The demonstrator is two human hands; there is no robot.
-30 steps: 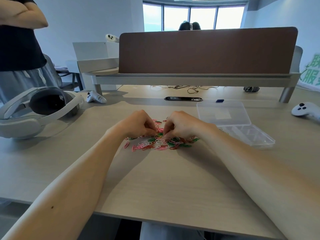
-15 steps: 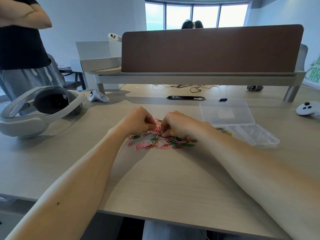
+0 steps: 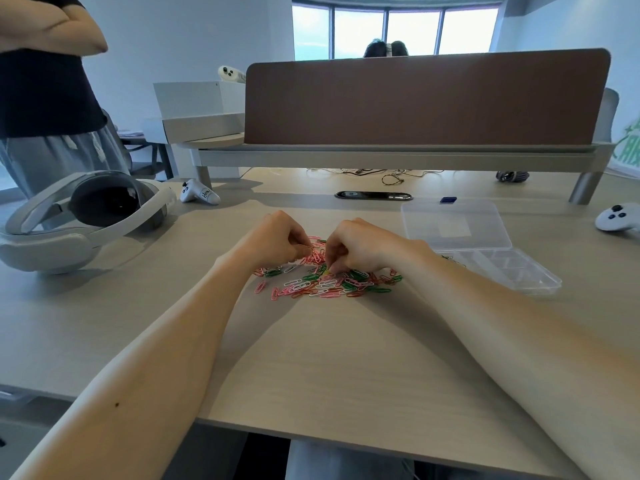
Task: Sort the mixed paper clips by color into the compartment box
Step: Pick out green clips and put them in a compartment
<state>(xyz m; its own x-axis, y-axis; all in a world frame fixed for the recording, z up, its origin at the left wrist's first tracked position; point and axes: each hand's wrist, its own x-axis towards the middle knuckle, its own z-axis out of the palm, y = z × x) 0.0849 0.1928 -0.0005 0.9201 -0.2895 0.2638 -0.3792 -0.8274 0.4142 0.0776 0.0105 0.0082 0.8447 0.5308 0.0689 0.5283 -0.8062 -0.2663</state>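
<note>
The left hand (image 3: 277, 241) is hovering over the upper left edge of the paper clips (image 3: 325, 280), its fingers curling inward and its thumb and forefinger pinching what looks like a thin clip (image 3: 304, 244) just above the heap. The right hand (image 3: 362, 247) is sitting just right of it, knuckles up and fingers curling down, its fingertips (image 3: 334, 268) pinching a yellowish clip (image 3: 327, 271) at the top of the pile. The pink, green, white and red clips are lying loosely spread on the bench (image 3: 329, 358) at the middle of the frame, directly beneath and just below both hands. The clear compartment box (image 3: 519, 271) is standing to the right of the pile, near the right wrist, with its lid (image 3: 453, 225) lying open and flat behind it; a few dark clips are showing by its left edge, too small to sort out. A white headset (image 3: 86, 220) is resting at the left of the frame with a controller (image 3: 199, 195) beside it, and a standing person (image 3: 45, 84) is folding their arms in the upper left.
</note>
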